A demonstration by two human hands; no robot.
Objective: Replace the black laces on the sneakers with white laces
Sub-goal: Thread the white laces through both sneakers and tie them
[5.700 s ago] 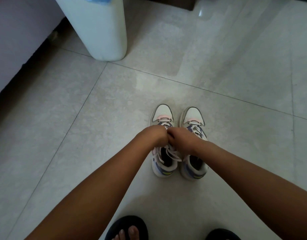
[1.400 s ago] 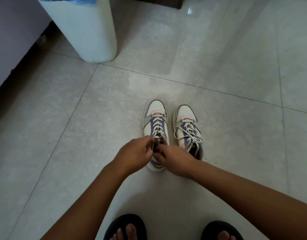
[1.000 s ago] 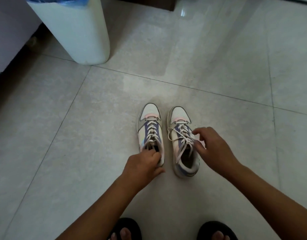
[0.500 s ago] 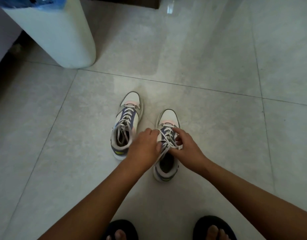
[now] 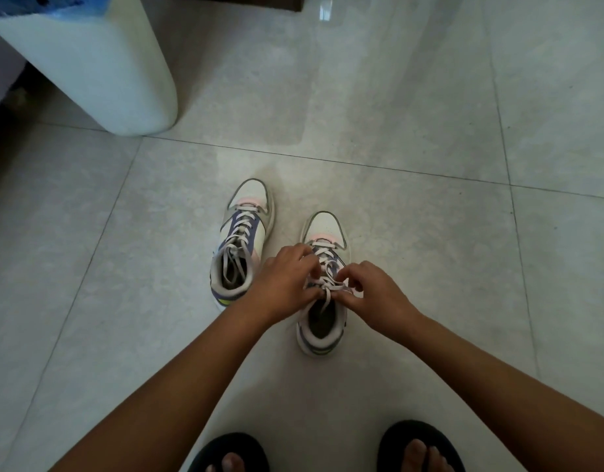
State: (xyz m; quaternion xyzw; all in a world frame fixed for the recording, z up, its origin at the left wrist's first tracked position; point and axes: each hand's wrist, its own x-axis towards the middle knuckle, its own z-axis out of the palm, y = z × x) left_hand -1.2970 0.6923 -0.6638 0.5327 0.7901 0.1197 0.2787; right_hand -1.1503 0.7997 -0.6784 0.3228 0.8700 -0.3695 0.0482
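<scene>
My left hand (image 5: 287, 284) and right hand (image 5: 372, 294) each pinch the white lace (image 5: 327, 287) over the tongue of the right sneaker (image 5: 322, 284). The left sneaker (image 5: 241, 243) stands apart beside it on the tiled floor (image 5: 430, 250), its lace ends loose.

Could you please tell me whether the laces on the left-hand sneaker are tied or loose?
Loose. The white lace ends on the left-hand sneaker hang untied into its open collar, no bow showing.

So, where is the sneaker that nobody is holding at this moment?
In the head view, the free sneaker stands on the floor tile, left of the sneaker being laced, just beyond the left hand.
</scene>
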